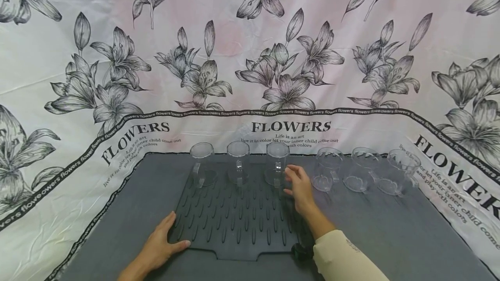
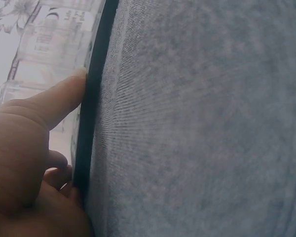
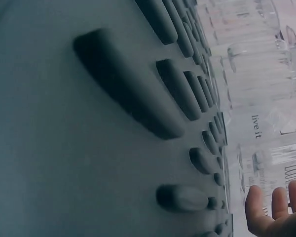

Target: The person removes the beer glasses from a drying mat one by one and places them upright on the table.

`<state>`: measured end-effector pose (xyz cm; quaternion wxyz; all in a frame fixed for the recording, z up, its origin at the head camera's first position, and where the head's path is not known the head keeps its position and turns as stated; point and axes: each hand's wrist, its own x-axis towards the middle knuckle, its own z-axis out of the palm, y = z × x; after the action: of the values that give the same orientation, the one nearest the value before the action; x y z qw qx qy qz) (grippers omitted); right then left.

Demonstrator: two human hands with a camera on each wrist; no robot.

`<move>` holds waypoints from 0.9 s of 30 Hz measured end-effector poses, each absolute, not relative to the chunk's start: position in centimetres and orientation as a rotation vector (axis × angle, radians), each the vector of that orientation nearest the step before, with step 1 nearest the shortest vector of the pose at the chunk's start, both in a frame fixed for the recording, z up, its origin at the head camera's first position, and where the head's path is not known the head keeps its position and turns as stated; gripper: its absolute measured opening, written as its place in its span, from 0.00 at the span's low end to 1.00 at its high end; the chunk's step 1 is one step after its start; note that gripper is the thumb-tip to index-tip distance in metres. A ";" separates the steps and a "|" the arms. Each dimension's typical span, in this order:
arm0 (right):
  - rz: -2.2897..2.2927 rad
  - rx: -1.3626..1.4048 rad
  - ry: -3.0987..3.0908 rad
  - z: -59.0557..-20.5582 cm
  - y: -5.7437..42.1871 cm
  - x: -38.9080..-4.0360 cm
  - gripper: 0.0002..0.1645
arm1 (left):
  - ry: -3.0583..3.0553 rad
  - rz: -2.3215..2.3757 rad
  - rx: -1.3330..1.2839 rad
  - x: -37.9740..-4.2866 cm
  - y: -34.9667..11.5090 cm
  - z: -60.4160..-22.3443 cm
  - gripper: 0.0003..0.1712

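A dark grey drying mat (image 1: 234,224) with raised ribs lies in front of me. Three clear mugs stand upside down in a row along its far end: a left mug (image 1: 203,166), a middle mug (image 1: 238,164) and a right mug (image 1: 277,165). Beside the right mug is my right hand (image 1: 301,189), its fingers loosely bent and spread; the right wrist view shows the fingertips (image 3: 280,202) close to that mug without wrapping it. My left hand (image 1: 158,244) rests at the mat's near left corner, thumb and fingers extended along the edge (image 2: 86,113).
Right of the mat, three more clear mugs stand in a row: a near one (image 1: 327,170), a middle one (image 1: 361,170) and a far right one (image 1: 397,172). Flower-printed cloth (image 1: 218,129) hangs behind and beside the grey tabletop (image 1: 375,237).
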<state>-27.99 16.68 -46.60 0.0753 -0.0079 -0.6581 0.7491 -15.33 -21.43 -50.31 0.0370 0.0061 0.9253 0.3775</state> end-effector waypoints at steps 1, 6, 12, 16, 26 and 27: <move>2.258 -0.026 -1.976 -46.7 16.6 -28.0 0.23 | 2.839 1.159 0.016 -15.3 -21.4 -50.3 0.63; 2.286 -0.018 -1.985 -46.8 16.1 -28.2 0.22 | 2.832 1.159 0.010 -15.3 -21.4 -50.2 0.64; 2.337 0.027 -1.993 -47.0 15.6 -28.5 0.21 | 2.841 1.146 0.009 -15.3 -21.4 -50.3 0.64; 2.387 0.078 -2.007 -47.0 15.3 -28.7 0.23 | 2.846 1.140 0.006 -15.3 -21.5 -50.2 0.64; 2.495 0.133 -1.954 -47.4 14.8 -28.9 0.21 | 2.851 1.150 0.006 -15.3 -21.4 -50.3 0.64; 2.495 0.132 -1.947 -47.4 14.8 -29.0 0.20 | 2.850 1.151 0.004 -15.3 -21.4 -50.4 0.64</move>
<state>-28.96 14.77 -47.39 -0.0130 0.0418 -0.6146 0.7877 -15.34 -21.38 -50.36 0.0339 0.0012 0.9267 0.3744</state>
